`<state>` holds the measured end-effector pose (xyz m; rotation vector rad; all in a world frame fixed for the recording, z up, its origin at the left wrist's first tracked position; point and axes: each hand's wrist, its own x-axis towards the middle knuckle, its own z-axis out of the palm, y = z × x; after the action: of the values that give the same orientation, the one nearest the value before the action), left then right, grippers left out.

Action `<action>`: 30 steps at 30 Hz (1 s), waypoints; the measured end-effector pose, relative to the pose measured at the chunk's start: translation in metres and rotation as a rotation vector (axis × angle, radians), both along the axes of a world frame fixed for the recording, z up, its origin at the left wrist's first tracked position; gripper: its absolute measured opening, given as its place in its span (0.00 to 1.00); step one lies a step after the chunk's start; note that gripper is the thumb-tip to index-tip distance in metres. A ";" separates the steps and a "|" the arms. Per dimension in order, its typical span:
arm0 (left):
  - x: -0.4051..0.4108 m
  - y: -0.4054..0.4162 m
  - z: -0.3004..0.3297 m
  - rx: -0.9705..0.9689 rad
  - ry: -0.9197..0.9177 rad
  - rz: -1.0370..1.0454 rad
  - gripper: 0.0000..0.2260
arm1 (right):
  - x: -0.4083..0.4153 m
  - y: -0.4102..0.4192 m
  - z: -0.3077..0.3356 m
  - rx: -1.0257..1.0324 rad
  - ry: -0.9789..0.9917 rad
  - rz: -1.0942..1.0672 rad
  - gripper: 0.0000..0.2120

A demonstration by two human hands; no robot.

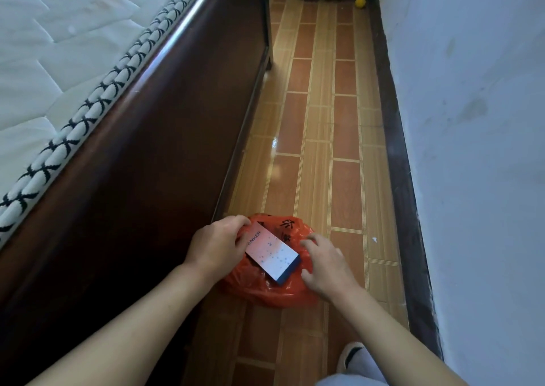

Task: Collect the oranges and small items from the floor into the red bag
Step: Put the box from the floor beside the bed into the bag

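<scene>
The red plastic bag (265,288) lies crumpled on the tiled floor beside the bed frame. A flat white box with blue sides (272,253) rests on top of it. My left hand (215,245) grips the bag's left edge, thumb touching the box's near corner. My right hand (326,263) hovers over the bag's right side with fingers spread and bent, holding nothing. One orange (360,2) sits far down the aisle by the wall's base, near a curtain.
A dark wooden bed frame (165,155) with a white mattress (44,61) walls the left side. A whitish wall (472,120) with dark skirting bounds the right. The tiled aisle (324,120) runs narrow between them. My slippered foot (352,356) is at the bottom.
</scene>
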<state>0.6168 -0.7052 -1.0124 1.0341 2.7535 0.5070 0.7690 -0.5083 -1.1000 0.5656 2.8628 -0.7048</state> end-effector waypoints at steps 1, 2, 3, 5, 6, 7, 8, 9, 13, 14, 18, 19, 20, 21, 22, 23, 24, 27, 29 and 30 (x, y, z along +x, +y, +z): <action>0.001 0.000 0.000 -0.002 -0.007 -0.006 0.11 | 0.000 0.003 0.000 0.035 0.022 -0.033 0.29; 0.001 0.001 -0.001 -0.006 -0.011 -0.013 0.12 | -0.001 0.006 -0.002 0.063 0.033 -0.061 0.27; 0.002 0.001 -0.001 -0.015 -0.012 -0.021 0.13 | 0.000 0.007 -0.004 0.085 0.030 -0.079 0.27; 0.002 0.001 -0.002 -0.041 -0.014 -0.041 0.15 | 0.002 0.008 -0.011 0.116 -0.005 -0.082 0.29; 0.002 0.000 -0.002 -0.051 -0.021 -0.054 0.16 | 0.004 0.006 -0.015 0.138 -0.026 -0.070 0.30; 0.003 0.000 -0.003 -0.059 -0.031 -0.068 0.17 | 0.007 0.004 -0.020 0.168 -0.049 -0.057 0.31; 0.004 0.000 -0.003 -0.065 -0.041 -0.080 0.18 | 0.009 0.001 -0.026 0.200 -0.076 -0.046 0.31; 0.004 0.000 -0.003 -0.067 -0.050 -0.091 0.18 | 0.012 -0.002 -0.032 0.227 -0.103 -0.034 0.30; 0.007 0.002 -0.007 -0.082 -0.066 -0.117 0.18 | 0.020 0.006 -0.049 0.301 -0.087 0.000 0.14; 0.007 0.003 -0.007 -0.084 -0.062 -0.121 0.17 | 0.021 0.010 -0.051 0.294 -0.055 -0.004 0.12; 0.006 0.004 -0.006 -0.084 -0.028 -0.102 0.17 | 0.014 0.022 -0.044 0.100 0.171 -0.208 0.05; 0.006 0.004 -0.005 -0.081 -0.014 -0.096 0.17 | 0.011 0.025 -0.037 0.052 0.232 -0.264 0.06; 0.005 0.004 -0.004 -0.082 0.002 -0.091 0.17 | 0.007 0.027 -0.029 0.022 0.288 -0.306 0.06; 0.004 0.003 -0.004 -0.083 0.020 -0.088 0.16 | 0.003 0.029 -0.021 0.004 0.344 -0.334 0.07; 0.003 0.003 -0.002 -0.084 0.036 -0.082 0.15 | 0.000 0.030 -0.014 -0.010 0.391 -0.351 0.07; 0.002 0.003 -0.001 -0.081 0.046 -0.074 0.13 | -0.003 0.029 -0.006 -0.020 0.429 -0.352 0.06; 0.001 0.003 0.000 -0.079 0.055 -0.064 0.11 | -0.005 0.027 0.000 -0.028 0.452 -0.345 0.06; -0.002 0.003 0.002 -0.073 0.076 -0.049 0.05 | -0.007 0.015 0.010 -0.058 0.459 -0.306 0.06; -0.005 0.006 0.004 -0.044 0.077 -0.041 0.04 | -0.007 0.010 0.014 -0.082 0.454 -0.289 0.05; -0.005 0.009 0.005 -0.023 0.080 -0.033 0.04 | -0.007 0.009 0.016 -0.085 0.453 -0.284 0.05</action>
<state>0.6114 -0.6958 -1.0071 1.1156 2.7988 0.4374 0.7619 -0.4990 -1.0838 0.9165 3.1690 -1.1230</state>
